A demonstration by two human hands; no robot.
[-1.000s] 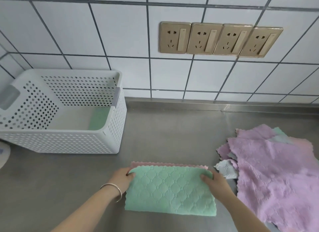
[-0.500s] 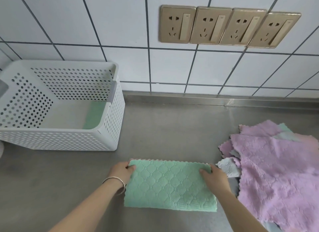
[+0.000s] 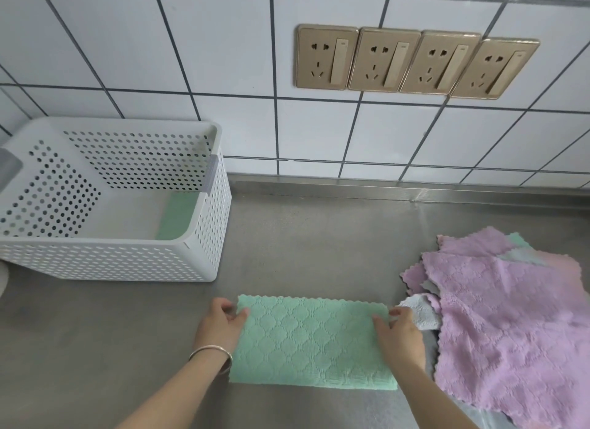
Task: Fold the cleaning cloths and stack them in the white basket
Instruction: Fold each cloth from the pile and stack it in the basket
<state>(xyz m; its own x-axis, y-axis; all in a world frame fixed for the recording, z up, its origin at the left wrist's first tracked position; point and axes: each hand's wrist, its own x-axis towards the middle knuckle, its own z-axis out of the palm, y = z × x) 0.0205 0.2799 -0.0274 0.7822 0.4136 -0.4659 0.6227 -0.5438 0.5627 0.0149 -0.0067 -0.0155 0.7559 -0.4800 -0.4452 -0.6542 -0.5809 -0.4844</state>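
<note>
A green quilted cloth [image 3: 313, 339] lies flat on the steel counter, folded in half into a long rectangle. My left hand [image 3: 220, 325] pinches its far left corner, and my right hand [image 3: 399, 336] pinches its far right corner. The white perforated basket [image 3: 111, 262] stands at the back left against the tiled wall. One folded green cloth [image 3: 178, 216] lies in the basket's right end. To the right lies a loose pile of purple cloths [image 3: 510, 326], with a pale grey cloth [image 3: 421, 312] poking out by my right hand.
A row of gold wall sockets [image 3: 415, 65] sits on the tiled wall above the counter. Bare steel counter [image 3: 319, 237] stretches between the basket and the pile. A bracelet [image 3: 212, 352] circles my left wrist.
The near half of the cloth came fully over the far half, so the pink underside no longer shows. Both hands stayed at the far corners. The view shifted a little.
</note>
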